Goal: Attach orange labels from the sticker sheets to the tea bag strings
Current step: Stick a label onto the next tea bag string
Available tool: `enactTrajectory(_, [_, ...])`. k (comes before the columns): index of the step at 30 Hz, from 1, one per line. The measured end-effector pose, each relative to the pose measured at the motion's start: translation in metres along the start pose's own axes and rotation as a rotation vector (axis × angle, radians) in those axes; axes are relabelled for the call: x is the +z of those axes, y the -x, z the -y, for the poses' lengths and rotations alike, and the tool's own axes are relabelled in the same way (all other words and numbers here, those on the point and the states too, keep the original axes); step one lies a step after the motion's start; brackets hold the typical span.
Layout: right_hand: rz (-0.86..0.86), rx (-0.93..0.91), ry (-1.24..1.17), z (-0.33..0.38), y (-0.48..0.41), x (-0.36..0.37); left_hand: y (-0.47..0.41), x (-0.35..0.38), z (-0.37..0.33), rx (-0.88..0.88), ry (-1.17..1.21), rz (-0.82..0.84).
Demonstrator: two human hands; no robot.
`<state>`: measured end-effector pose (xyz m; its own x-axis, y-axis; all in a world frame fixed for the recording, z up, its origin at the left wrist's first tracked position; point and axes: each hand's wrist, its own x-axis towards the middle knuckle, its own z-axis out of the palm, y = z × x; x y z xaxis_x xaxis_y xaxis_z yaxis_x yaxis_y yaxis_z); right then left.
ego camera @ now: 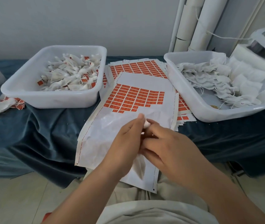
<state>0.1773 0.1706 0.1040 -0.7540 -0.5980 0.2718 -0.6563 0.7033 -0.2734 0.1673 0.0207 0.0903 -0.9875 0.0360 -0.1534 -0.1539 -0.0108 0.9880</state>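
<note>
Between the hands: a tea bag [140,167] is held over the near end of the sheet, its body hanging toward the person, long axis near to far
Left hand [123,143]: fingers curled, the bag's top pinched at the fingertips
Right hand [167,143]: fingers curled on the same top, touching the left hand; the string cannot be made out
Just beyond the fingertips: orange labels [133,97] on the top sticker sheet [96,135]; the nearest row lies straight ahead, about equally near to both hands, with nothing seen in the way
Beyond and to the left: left tray [48,101], filled with labelled bags, judged the drop-off
Beyond and to the right: right tray [209,117], filled with unlabelled bags
Farthest ahead: spare sheets [136,67], stacked between the trays
</note>
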Motion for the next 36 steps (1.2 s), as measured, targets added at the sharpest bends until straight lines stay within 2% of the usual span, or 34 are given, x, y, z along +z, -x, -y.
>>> enactTrajectory(6, [-0.028, 0.106, 0.02, -0.002, -0.002, -0.007, 0.004, 0.012, 0.008, 0.122, -0.02, -0.094])
enactTrajectory(12, [0.208, 0.196, -0.061, -0.005, 0.001, -0.02, 0.002, 0.016, 0.016, 0.231, -0.037, -0.306])
enactTrajectory(15, [0.115, 0.158, -0.056, -0.002, 0.005, -0.022, 0.004, 0.018, 0.017, 0.248, 0.033, -0.34])
enactTrajectory(18, [-0.013, 0.199, -0.047, -0.001, 0.004, -0.02, 0.008, 0.019, 0.016, 0.261, 0.09, -0.285])
enactTrajectory(23, [-0.1, 0.284, -0.198, -0.01, 0.001, -0.021, 0.01, 0.017, 0.015, 0.247, 0.136, -0.159])
enactTrajectory(29, [-0.039, 0.274, -0.309, -0.016, -0.002, -0.023, 0.003, 0.007, 0.014, 0.093, 0.281, -0.003])
enactTrajectory(33, [0.009, 0.291, -0.289, -0.02, -0.001, -0.024, -0.002, -0.003, 0.014, 0.083, 0.315, 0.082])
enactTrajectory(36, [0.017, 0.298, -0.253, -0.02, -0.001, -0.023, -0.003, -0.006, 0.012, 0.125, 0.168, 0.056])
